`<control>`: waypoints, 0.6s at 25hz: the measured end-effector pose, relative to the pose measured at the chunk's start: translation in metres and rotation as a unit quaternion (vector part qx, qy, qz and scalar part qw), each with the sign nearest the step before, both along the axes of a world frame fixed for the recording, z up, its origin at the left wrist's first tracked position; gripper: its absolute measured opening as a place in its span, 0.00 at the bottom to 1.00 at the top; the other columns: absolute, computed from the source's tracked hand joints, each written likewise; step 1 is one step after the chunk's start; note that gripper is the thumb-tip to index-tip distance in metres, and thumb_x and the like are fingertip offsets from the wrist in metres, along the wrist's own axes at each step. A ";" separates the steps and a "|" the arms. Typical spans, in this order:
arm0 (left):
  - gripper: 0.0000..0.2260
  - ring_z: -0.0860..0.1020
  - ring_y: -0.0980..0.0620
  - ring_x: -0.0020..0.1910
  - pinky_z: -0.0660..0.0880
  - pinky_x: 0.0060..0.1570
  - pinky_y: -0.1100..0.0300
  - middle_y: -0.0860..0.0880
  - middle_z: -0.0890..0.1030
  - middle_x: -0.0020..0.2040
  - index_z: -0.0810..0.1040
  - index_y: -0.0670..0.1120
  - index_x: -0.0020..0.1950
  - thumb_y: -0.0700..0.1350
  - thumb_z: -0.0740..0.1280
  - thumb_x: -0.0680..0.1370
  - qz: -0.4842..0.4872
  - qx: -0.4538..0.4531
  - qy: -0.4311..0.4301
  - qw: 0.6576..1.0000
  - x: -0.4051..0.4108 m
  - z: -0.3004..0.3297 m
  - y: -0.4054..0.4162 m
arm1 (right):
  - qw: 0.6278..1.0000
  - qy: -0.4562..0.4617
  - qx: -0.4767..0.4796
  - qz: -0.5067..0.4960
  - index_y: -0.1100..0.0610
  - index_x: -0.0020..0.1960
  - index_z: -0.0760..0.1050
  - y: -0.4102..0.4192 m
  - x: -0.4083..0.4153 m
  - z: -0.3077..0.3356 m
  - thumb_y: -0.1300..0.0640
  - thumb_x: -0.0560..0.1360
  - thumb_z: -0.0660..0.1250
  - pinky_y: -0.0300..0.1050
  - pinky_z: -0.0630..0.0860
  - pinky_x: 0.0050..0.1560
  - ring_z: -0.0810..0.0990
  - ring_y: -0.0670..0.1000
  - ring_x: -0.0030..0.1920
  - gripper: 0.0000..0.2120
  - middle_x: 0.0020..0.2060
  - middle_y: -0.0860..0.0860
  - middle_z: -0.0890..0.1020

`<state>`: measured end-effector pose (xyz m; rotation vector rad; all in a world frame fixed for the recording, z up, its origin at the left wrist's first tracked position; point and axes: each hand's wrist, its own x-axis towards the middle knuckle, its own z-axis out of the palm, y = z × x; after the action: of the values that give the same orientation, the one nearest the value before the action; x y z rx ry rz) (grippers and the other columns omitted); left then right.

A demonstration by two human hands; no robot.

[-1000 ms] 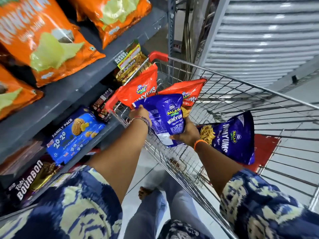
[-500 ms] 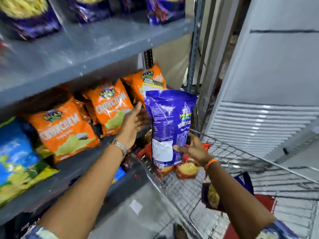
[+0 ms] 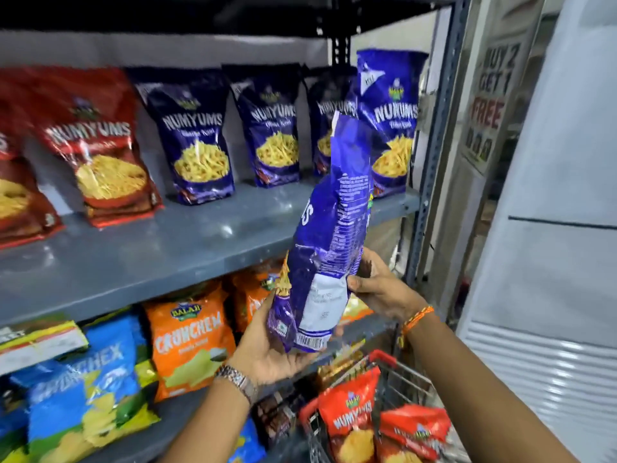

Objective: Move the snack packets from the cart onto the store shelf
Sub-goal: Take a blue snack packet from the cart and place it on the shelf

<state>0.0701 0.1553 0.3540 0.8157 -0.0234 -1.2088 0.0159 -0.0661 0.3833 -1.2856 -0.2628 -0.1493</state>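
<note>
A purple Numyums packet (image 3: 330, 228) stands upright in front of the grey shelf (image 3: 150, 259), its back side turned to me. My left hand (image 3: 270, 349) cups its bottom from below. My right hand (image 3: 377, 285) grips its lower right edge. Behind it on the shelf stand several matching purple Numyums packets (image 3: 200, 138); the rightmost one (image 3: 390, 111) is partly hidden by the held packet. Two red Numyums packets (image 3: 354, 422) stick up from the red-rimmed wire cart (image 3: 397, 379) at the bottom right.
Red Numyums packets (image 3: 100, 145) fill the shelf's left end. The shelf below holds orange Crunchem (image 3: 190, 339) and blue Crunchex bags (image 3: 86, 379). A steel upright (image 3: 434, 145) ends the rack at right; beyond it a promo sign (image 3: 490, 98) and a white shutter (image 3: 551, 362).
The purple packet has risen from cart level to the height of the Numyums shelf. My left hand, off the packet half a second ago, now supports its bottom. My view has tilted upward.
</note>
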 end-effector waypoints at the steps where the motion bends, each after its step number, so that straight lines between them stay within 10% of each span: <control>1: 0.35 0.83 0.37 0.51 0.83 0.43 0.45 0.36 0.77 0.66 0.80 0.40 0.65 0.64 0.68 0.68 0.019 -0.043 -0.005 0.999 0.002 0.017 0.003 | 1.000 -0.021 0.006 0.011 0.59 0.64 0.76 0.003 0.009 0.017 0.59 0.68 0.78 0.44 0.78 0.59 0.83 0.51 0.58 0.26 0.58 0.53 0.85; 5: 0.32 0.84 0.41 0.54 0.81 0.54 0.43 0.39 0.83 0.59 0.85 0.39 0.57 0.51 0.85 0.56 0.070 -0.172 -0.079 0.979 0.011 0.070 0.014 | 0.993 -0.112 -0.027 -0.009 0.60 0.66 0.75 0.017 0.036 0.078 0.63 0.70 0.75 0.48 0.79 0.59 0.83 0.51 0.58 0.26 0.59 0.54 0.84; 11: 0.25 0.84 0.41 0.52 0.80 0.52 0.39 0.40 0.84 0.57 0.85 0.43 0.54 0.44 0.83 0.59 0.226 -0.228 -0.198 0.926 0.044 0.128 0.031 | 0.978 -0.148 -0.110 -0.097 0.64 0.71 0.70 0.024 0.069 0.155 0.77 0.72 0.66 0.50 0.78 0.59 0.79 0.57 0.57 0.29 0.66 0.61 0.78; 15: 0.23 0.84 0.46 0.52 0.77 0.58 0.41 0.42 0.84 0.56 0.80 0.42 0.62 0.32 0.73 0.67 0.328 -0.186 -0.298 0.877 0.075 0.140 0.038 | 0.991 -0.118 -0.064 -0.016 0.59 0.65 0.75 0.048 0.085 0.181 0.64 0.69 0.72 0.46 0.80 0.49 0.83 0.52 0.49 0.24 0.55 0.55 0.84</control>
<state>0.1446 0.1932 0.4941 0.7365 -0.4388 -0.2624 0.1010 -0.0181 0.5643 -1.4017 -0.4611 -0.3163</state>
